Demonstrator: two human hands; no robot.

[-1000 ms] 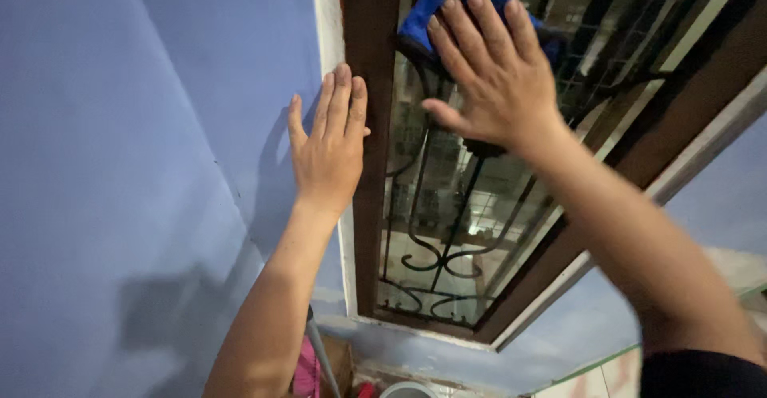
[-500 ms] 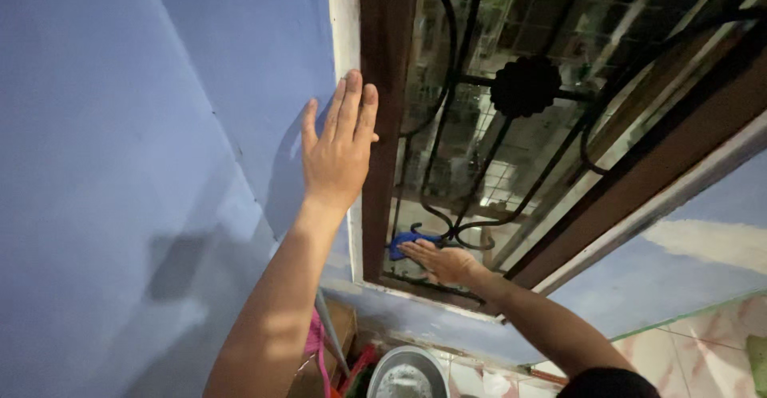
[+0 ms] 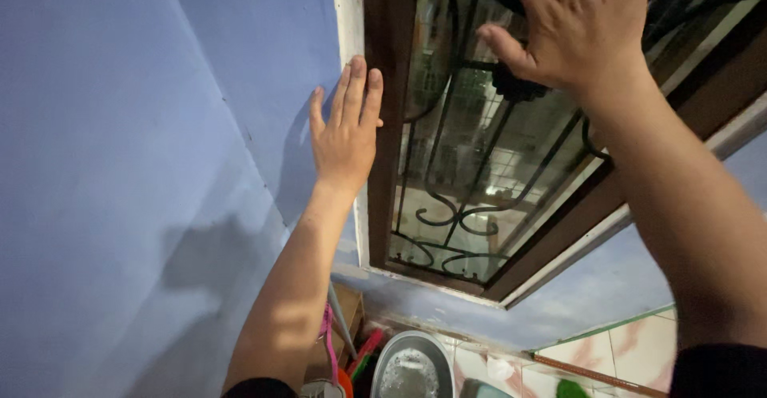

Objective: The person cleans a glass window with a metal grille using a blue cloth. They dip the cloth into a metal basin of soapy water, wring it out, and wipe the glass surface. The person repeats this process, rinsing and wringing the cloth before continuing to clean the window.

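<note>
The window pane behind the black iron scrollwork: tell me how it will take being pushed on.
The window pane looks like thin glass, so probably stiff but fragile under hard pressure. Its glossy reflections suggest a slippery surface. The brown wooden frame surrounds it, so it likely stays put as the right hand presses.

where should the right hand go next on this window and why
Probably a stroke back down the glass. The right hand is pressed flat at the top of the pane, while the left hand braces flat against the brown frame. The lower pane behind the scrolled iron grille lies open below it.
</note>
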